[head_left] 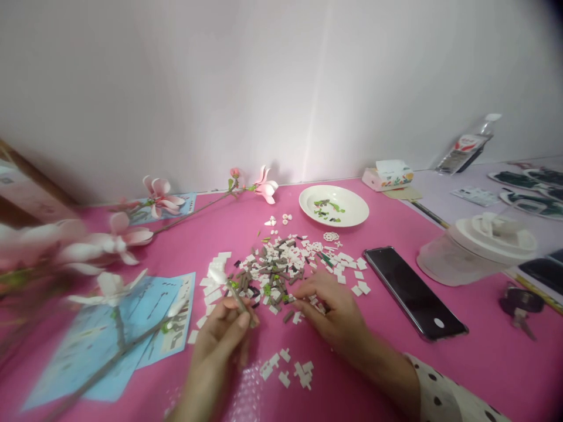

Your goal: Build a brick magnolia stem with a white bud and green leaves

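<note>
My left hand (pixel 224 337) is closed around a short artificial flower stem (pixel 240 303), grey-brown, with a bit of green and a white bud (pixel 217 275) at its upper end. My right hand (pixel 329 310) rests at the near right edge of a heap of small building pieces (pixel 277 264), thumb and forefinger drawn together. Whatever those fingertips pinch, if anything, is too small to make out. White, grey-brown, black and green bits make up the heap. Nearer to me, between the hands, lies a small group of white pieces (pixel 285 369).
Pink and white flower branches (pixel 160 199) and blue printed sheets (pixel 118 328) lie on the left. Behind the heap stands a white plate (pixel 308 205) holding green and dark bits. To the right are a phone (pixel 411 290), a lidded cup (pixel 457 258), keys (pixel 521 316) and a tissue pack (pixel 387 176).
</note>
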`<action>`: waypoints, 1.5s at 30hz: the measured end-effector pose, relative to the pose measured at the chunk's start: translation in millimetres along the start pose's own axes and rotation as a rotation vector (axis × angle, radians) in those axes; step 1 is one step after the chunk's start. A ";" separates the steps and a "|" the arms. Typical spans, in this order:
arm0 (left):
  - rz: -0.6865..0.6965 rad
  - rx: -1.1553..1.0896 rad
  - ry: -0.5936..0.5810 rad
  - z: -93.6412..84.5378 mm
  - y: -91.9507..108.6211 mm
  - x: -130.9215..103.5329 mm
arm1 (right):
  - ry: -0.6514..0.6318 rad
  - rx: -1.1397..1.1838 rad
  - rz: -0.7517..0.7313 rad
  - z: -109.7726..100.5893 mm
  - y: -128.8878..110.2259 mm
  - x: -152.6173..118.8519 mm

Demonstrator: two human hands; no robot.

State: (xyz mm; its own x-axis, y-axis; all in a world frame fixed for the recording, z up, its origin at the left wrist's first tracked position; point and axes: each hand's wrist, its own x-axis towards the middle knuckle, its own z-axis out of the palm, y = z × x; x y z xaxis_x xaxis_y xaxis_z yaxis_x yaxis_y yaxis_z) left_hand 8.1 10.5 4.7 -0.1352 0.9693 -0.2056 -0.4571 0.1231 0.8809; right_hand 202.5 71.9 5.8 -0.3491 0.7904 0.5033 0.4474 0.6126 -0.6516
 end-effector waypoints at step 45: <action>0.296 0.615 -0.246 -2.4 -6.5 -9.4 | -0.160 0.236 -0.099 -5.2 -23.0 -13.0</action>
State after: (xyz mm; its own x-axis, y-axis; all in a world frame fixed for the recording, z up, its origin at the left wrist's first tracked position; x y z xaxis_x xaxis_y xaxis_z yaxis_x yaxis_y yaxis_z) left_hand 10.2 0.1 -0.2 0.0583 0.9914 0.1172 0.1547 -0.1249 0.9800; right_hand 201.1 47.5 17.2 -0.5155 0.7048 0.4874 0.2070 0.6544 -0.7273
